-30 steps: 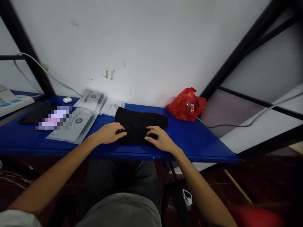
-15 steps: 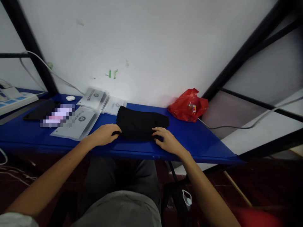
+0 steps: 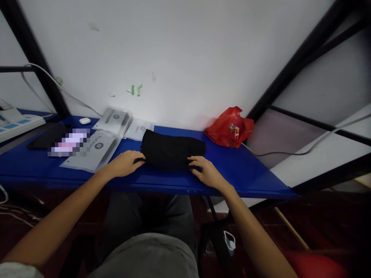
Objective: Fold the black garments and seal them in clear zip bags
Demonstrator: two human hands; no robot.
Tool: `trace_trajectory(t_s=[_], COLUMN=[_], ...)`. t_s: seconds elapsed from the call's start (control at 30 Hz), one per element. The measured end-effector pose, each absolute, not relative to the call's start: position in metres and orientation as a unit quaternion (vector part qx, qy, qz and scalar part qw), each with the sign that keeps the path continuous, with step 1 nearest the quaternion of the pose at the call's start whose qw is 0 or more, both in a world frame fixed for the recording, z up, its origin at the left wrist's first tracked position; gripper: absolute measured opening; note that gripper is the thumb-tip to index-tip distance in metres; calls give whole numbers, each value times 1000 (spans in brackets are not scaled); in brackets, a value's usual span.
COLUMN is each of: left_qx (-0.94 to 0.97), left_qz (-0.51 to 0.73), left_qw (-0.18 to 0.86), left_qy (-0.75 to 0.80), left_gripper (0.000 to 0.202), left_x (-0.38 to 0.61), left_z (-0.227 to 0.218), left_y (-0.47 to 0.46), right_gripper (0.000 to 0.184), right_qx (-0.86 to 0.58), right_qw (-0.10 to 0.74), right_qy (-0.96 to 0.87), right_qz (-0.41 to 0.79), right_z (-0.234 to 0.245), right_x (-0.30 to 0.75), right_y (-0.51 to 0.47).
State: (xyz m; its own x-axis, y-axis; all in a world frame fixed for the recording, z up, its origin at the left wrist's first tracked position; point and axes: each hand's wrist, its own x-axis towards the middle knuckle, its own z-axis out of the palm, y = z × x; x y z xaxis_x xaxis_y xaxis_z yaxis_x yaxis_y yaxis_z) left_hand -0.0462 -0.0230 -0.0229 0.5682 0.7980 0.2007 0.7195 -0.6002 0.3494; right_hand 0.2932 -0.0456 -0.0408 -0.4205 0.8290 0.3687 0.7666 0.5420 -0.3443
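Note:
A folded black cloth (image 3: 173, 150) lies on the blue table (image 3: 246, 170), close to the wall. My left hand (image 3: 125, 163) is at the cloth's near left corner, its fingers curled and pinching the edge. My right hand (image 3: 205, 170) is at the near right corner, fingers bent onto the cloth's edge. Both forearms reach in from below, over my lap.
Several white printed plastic bags (image 3: 95, 148) lie left of the cloth, with a dark tablet (image 3: 43, 137) and a small white case (image 3: 84, 121) beyond. A red plastic bag (image 3: 228, 127) sits at the right by the wall. A black metal frame (image 3: 290, 69) rises at right.
The cloth's near part has been folded back, so it is now narrower. My hands slid from the top of the cloth outward to its near corners.

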Motion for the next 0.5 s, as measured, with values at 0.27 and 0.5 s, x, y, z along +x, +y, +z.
trace_trajectory(t_s=[0.27, 0.5], left_qx=[859, 804], left_qz=[207, 258], left_qw=[196, 209], left_qy=[426, 494], left_gripper=[24, 27], left_x=[-51, -46], left_z=[-11, -1], left_y=[-22, -20], right_gripper=[13, 10], right_qx=[-469, -472], right_qw=[285, 352], right_qy=[-829, -799], right_qz=[103, 122], right_z=[-28, -15], right_x=[292, 288], right_y=[-51, -44])
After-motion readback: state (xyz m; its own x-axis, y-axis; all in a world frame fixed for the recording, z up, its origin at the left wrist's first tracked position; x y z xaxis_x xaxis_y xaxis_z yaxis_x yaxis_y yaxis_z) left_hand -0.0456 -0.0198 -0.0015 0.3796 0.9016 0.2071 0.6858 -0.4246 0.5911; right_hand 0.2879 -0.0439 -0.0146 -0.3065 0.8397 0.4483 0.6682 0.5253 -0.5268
